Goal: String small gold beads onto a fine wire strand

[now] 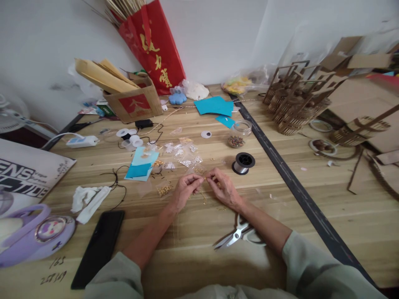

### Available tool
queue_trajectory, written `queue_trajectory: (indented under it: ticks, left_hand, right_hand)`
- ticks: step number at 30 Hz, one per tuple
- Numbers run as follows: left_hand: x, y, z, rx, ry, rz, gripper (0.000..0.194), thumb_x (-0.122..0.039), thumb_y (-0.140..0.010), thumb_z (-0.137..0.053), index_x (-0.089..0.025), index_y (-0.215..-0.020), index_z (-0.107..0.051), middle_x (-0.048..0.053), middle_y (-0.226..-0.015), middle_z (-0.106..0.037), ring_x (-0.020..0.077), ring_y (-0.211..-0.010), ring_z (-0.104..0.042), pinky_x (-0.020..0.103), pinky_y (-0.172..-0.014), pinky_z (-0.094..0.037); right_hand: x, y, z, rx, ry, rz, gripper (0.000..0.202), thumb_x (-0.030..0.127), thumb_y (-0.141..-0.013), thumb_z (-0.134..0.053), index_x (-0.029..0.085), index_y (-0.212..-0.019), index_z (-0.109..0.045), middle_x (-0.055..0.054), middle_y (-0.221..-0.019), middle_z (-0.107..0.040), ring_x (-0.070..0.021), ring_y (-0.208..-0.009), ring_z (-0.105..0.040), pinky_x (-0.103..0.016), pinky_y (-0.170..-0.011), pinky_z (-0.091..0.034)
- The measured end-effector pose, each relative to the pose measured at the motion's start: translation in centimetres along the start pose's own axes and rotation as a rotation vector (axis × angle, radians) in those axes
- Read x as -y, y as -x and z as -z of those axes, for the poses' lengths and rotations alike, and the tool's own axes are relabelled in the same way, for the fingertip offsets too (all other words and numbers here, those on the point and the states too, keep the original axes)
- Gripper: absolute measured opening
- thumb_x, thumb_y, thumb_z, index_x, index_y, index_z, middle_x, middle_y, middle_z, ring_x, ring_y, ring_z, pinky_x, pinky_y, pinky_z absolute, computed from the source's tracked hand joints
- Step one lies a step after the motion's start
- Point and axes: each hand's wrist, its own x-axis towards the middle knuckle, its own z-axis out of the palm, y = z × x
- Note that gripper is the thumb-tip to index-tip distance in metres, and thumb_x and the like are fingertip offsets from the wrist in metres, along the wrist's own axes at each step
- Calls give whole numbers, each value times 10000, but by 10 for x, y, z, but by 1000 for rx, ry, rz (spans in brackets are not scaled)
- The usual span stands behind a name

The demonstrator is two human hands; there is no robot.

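My left hand (188, 189) and my right hand (222, 187) meet over the middle of the wooden table, fingertips nearly touching. Both are closed in a pinch around a tiny gold-coloured piece (205, 178), too small to name. A thin gold chain (204, 198) hangs or lies just below the left fingers. Another short gold chain (221, 209) lies under my right wrist. Left of my left hand is a bag of gold beads (165, 189). Scissors (237, 236) with pale handles lie partly open beneath my right forearm. A black spool of clear line (243, 163) stands beyond my right hand.
Small bags of silver findings (183, 153) and blue cards (141, 164) lie beyond my hands. A jar of mixed beads (236, 141) stands farther back. Left are a black phone (99, 249) and a purple device (37, 234). Bamboo baskets (291, 101) crowd the back right.
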Motion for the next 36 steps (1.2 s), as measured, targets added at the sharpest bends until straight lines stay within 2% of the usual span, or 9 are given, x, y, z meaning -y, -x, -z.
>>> queue_trajectory:
  ticks: [6,13,16,21,25,28,36]
  left_hand:
    - [-2,0,-2,-51,-70,-44,263,-373,-673,-692,-137,-784,-656,-37,-553,-516,73,-482,-411,197,-458,-318]
    - [2,4,-2,-81,-298,-254,180,-303,-734,-638,-135,-792,-670,-54,-508,-414,70,-480,-343,204,-473,-267]
    - [3,4,-1,-102,-368,-314,155,-293,-746,-627,-145,-760,-668,-48,-517,-433,72,-489,-354,206,-487,-279]
    - [1,2,1,-54,-240,-220,180,-330,-736,-640,-150,-739,-652,-40,-533,-477,67,-476,-357,199,-460,-271]
    - [-3,0,3,-42,-117,-96,221,-368,-705,-669,-150,-724,-642,-46,-498,-470,61,-442,-366,190,-433,-282]
    - [-2,-2,5,-35,-51,-70,241,-383,-689,-687,-149,-725,-643,-56,-468,-450,61,-428,-379,187,-432,-304]
    - [6,-4,7,15,13,-76,231,-376,-728,-671,-150,-767,-656,-61,-465,-434,57,-425,-366,191,-440,-307]
  right_hand:
    - [-1,1,-1,31,-16,10,76,177,-899,-444,191,-916,-516,-53,-815,-554,-156,-721,-521,-290,-661,-440]
    - [1,0,-1,51,-94,-65,82,190,-886,-465,176,-907,-543,-50,-822,-572,-147,-722,-540,-257,-624,-448]
    - [2,-1,0,64,-139,-111,87,215,-882,-476,175,-899,-552,-48,-818,-585,-146,-725,-544,-244,-594,-447]
    - [3,-3,3,64,-244,-225,146,283,-879,-497,161,-848,-572,-25,-733,-571,-125,-658,-523,-213,-531,-418]
    - [2,-4,4,63,-401,-324,213,346,-882,-498,153,-915,-580,-5,-685,-536,-107,-595,-495,-214,-522,-434]
    - [1,-5,3,25,-494,-376,248,380,-855,-536,153,-946,-577,-1,-675,-532,-107,-580,-488,-219,-511,-445]
    - [-1,-5,1,43,-478,-335,224,337,-816,-597,155,-946,-618,-11,-734,-560,-117,-655,-521,-221,-562,-451]
